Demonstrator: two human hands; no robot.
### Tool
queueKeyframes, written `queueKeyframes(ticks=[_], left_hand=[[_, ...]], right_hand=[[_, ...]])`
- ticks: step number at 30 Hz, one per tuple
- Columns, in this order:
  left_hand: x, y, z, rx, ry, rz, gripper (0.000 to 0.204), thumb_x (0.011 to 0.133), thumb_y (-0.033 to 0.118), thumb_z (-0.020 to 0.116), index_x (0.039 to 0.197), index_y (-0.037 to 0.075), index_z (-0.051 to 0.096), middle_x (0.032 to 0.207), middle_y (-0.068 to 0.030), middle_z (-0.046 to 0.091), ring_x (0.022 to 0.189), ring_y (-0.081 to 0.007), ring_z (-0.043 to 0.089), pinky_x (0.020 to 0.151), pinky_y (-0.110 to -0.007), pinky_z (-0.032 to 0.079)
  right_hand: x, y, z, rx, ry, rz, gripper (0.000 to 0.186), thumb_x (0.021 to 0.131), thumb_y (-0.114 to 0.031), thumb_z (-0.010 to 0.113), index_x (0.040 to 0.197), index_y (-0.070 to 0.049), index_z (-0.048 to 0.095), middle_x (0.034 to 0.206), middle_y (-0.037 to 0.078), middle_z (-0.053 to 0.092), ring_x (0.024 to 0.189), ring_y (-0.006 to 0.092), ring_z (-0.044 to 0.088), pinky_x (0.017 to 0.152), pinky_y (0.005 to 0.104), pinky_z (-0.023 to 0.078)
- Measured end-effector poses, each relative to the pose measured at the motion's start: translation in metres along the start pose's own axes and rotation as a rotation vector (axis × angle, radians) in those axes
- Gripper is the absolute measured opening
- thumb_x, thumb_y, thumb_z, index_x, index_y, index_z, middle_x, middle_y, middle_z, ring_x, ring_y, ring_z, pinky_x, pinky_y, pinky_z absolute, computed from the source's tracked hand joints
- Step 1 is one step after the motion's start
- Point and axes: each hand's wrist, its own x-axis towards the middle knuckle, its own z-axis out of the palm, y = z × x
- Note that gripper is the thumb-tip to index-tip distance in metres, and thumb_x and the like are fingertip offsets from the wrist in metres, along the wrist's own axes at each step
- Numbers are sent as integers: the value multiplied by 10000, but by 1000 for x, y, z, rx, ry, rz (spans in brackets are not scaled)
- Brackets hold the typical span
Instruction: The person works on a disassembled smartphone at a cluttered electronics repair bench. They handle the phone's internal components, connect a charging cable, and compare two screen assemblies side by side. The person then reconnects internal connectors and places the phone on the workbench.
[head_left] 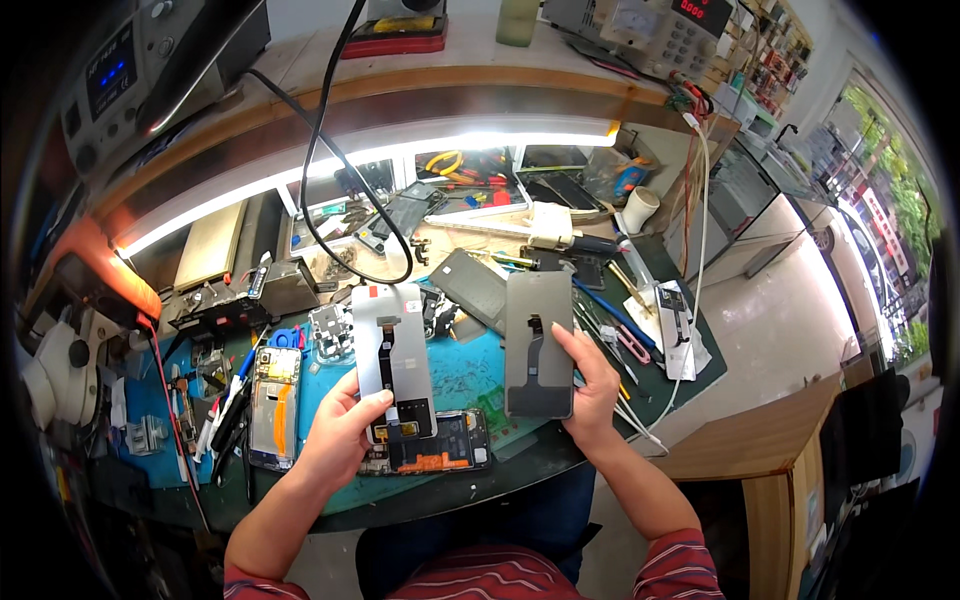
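Note:
My left hand [338, 428] grips a silver-backed phone screen panel [411, 345] by its lower left edge, thumb on its face. A black flex cable [388, 350] runs down that panel's back. In my right hand [592, 385] is a dark grey phone screen panel [522, 350], held upright by its right edge, with its own flex cable showing. The two panels are side by side, apart. Beneath the silver panel's lower end lies an opened phone body [464, 438] with an orange ribbon; the panel hides part of it. My fingers behind both panels are mostly hidden.
Another opened phone [273, 400] lies on the left of the blue mat [350, 470]. A dark grey phone back [470, 288] lies behind the panels. Tweezers and a blue pen-like tool [605, 305] lie at right. A black cable [318, 150] loops down from the shelf [360, 92].

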Motion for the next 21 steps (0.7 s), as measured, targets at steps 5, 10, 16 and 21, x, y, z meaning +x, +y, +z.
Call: queueKeyframes(ticks=[5, 10, 16, 21], left_hand=[[0, -2, -11, -12, 88, 58, 353, 1030, 73, 547, 1378, 14, 554, 1249, -98, 699, 1113, -192, 715, 945, -376, 607], [1, 6, -7, -57, 110, 60, 314, 1039, 65, 532, 1350, 25, 559, 1215, -101, 708, 1067, -182, 728, 911, -367, 622], [-6, 13, -12, -167, 186, 137, 324, 1036, 86, 533, 1359, 69, 550, 1230, -66, 706, 1073, -178, 727, 903, -384, 621], [-5, 11, -10, -223, 237, 109, 346, 1016, 92, 541, 1362, 68, 552, 1219, -69, 704, 1058, -191, 724, 906, -389, 611]], right_hand=[[27, 17, -39, -260, 50, 50, 414, 875, 6, 659, 1283, -36, 718, 1197, 218, 722, 1101, 375, 699, 951, 417, 544], [43, 55, -81, -537, -77, 115, 432, 904, 64, 519, 1270, -62, 710, 1224, 174, 721, 1111, 374, 674, 971, 430, 521], [55, 27, -78, -664, -3, 38, 383, 934, 2, 581, 1293, -76, 690, 1243, 134, 717, 1134, 345, 670, 963, 429, 531], [58, -9, -53, -479, -154, 29, 322, 947, -117, 675, 1267, -94, 703, 1169, 119, 732, 1042, 319, 693, 891, 415, 552]])
